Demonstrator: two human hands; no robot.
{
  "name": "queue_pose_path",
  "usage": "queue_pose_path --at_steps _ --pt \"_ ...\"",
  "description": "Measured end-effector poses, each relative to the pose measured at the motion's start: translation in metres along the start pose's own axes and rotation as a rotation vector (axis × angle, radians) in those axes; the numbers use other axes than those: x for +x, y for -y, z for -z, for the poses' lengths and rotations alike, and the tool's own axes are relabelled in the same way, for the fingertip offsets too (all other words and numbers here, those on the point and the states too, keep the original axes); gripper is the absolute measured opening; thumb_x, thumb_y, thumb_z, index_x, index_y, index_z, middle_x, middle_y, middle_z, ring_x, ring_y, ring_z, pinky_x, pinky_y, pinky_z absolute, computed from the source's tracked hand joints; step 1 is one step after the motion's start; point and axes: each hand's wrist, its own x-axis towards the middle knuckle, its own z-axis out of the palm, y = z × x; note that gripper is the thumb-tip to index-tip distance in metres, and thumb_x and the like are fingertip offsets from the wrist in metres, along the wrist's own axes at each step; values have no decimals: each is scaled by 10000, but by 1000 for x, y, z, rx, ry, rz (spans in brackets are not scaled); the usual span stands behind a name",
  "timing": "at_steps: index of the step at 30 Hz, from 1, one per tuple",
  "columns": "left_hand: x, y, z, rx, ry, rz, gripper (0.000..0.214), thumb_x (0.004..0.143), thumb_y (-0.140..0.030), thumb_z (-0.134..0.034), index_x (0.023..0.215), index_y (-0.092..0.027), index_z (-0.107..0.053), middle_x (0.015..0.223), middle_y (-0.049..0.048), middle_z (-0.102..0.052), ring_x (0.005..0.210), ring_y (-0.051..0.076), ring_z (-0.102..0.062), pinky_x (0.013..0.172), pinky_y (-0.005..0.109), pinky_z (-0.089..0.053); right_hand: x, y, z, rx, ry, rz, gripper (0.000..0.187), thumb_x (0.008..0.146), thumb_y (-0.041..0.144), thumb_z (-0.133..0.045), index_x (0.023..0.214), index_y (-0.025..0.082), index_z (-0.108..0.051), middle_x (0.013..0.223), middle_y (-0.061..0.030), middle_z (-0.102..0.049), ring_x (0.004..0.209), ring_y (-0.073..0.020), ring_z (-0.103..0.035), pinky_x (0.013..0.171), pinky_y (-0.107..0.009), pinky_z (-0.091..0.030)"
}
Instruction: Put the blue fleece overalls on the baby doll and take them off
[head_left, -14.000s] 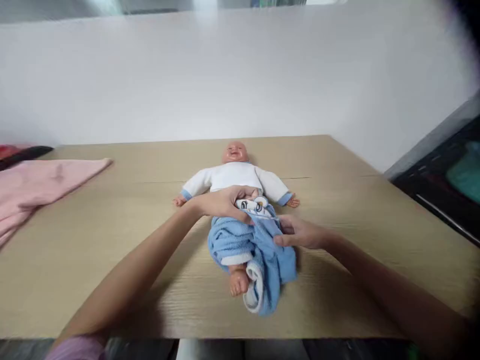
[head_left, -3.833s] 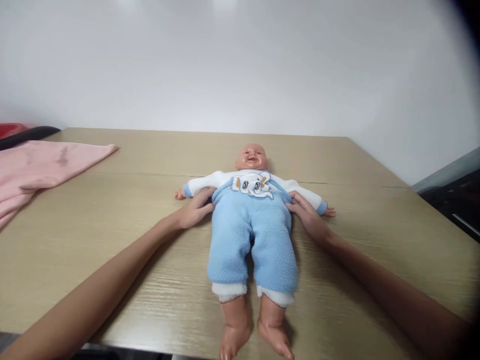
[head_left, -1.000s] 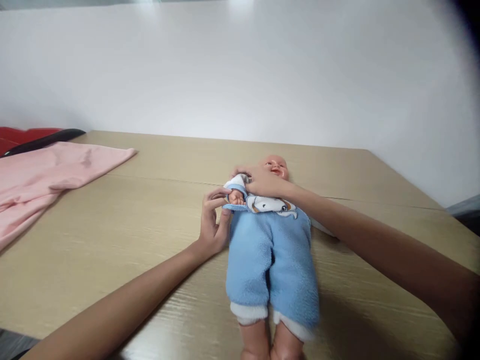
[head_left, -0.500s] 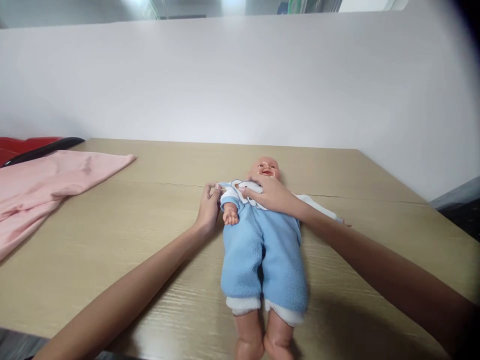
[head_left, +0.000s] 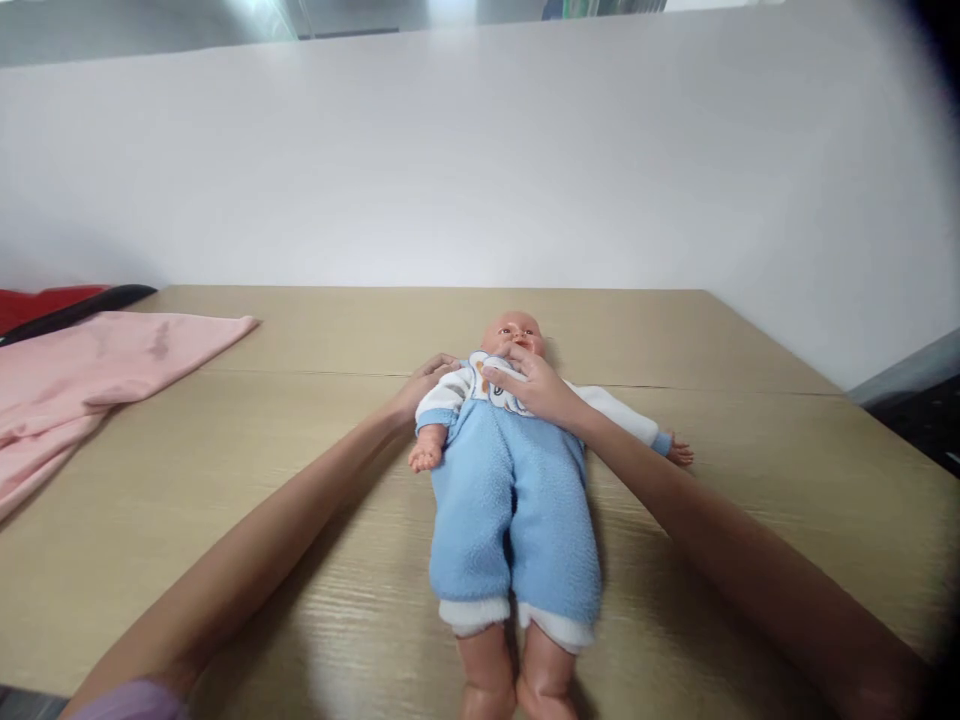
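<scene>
A baby doll (head_left: pixel 519 328) lies on its back, head away from me, dressed in a fleece romper (head_left: pixel 480 500) with blue legs and a white top. My left hand (head_left: pixel 426 388) is at the doll's shoulder on the left, fingers bent around the romper's edge there; the fingertips are partly hidden by the sleeve. Across the doll's chest, just below its chin, rests my right hand (head_left: pixel 541 388), thumb and fingers apart on the white printed bib. Both doll arms are in the sleeves, and the doll's hands (head_left: pixel 426 450) stick out of the blue cuffs.
A pink cloth (head_left: pixel 112 370) is spread at the left of the wooden table (head_left: pixel 315 330), with a red and black item (head_left: pixel 75 303) behind it. A white partition (head_left: pixel 450 180) rises behind the table. A dark object (head_left: pixel 922 420) stands beyond the right edge.
The doll's arm on the left has swung outward, and more of its white sleeve shows. My left hand has moved up behind the shoulder. My right hand stays on the chest.
</scene>
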Motion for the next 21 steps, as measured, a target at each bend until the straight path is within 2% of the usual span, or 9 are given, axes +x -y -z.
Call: queue_pose_path --at_steps 3,7,11,13,14,16,19,21 --pt "4 -4 5 29 66 -18 394 743 -526 -897 890 -206 -719 957 16 -723 896 212 -669 852 350 -567 -2 -5 5 23 -28 -3 410 944 620 -757 1000 242 -612 971 -13 -697 969 -216 -683 923 -347 -540" --pt "18 -5 3 68 143 -37 330 851 -473 -870 907 -183 -724 956 30 -739 931 231 -694 912 391 -593 -3 -14 6 38 -94 -29 449 926 659 -758 1007 243 -610 932 -2 -682 890 -203 -667 860 -338 -541" --pt "42 -4 -9 124 210 -55 313 1050 -429 -731 1213 -162 -722 1225 94 -741 1065 237 -728 951 447 -638 -2 -18 3 82 -155 -52 472 895 692 -769 982 270 -575 893 1 -687 821 -208 -666 776 -333 -540" --pt "52 -4 -14 151 239 -69 344 1076 -427 -701 1314 -179 -696 1318 112 -718 1110 243 -726 957 457 -647 -2 -17 5 103 -171 -56 475 875 692 -772 971 275 -567 896 -3 -701 819 -214 -675 773 -337 -543" --pt "56 -3 -16 164 256 -74 343 1074 -429 -704 1305 -175 -698 1309 109 -721 1105 241 -727 957 455 -647 -3 -14 8 95 -162 -62 467 872 686 -767 971 273 -572 905 -7 -712 826 -218 -682 771 -339 -545" --pt "60 -3 -17 192 296 -83 301 1048 -438 -728 1171 -163 -732 1197 94 -751 1051 235 -732 944 447 -638 -5 -5 18 -17 -121 -76 424 893 660 -741 964 266 -601 922 -18 -736 846 -231 -693 758 -341 -538" --pt "59 -4 -13 245 345 -104 280 942 -468 -771 899 -192 -756 1010 80 -777 964 250 -719 932 423 -603 -13 12 39 -421 -78 -79 352 960 600 -703 941 250 -672 952 -41 -773 882 -259 -699 775 -361 -513" --pt "56 -6 -7 303 368 -125 292 879 -494 -756 846 -204 -773 987 83 -786 953 268 -706 924 406 -577 -21 22 52 -653 -69 -106 312 987 556 -694 948 247 -716 972 -53 -799 897 -281 -705 810 -385 -500"
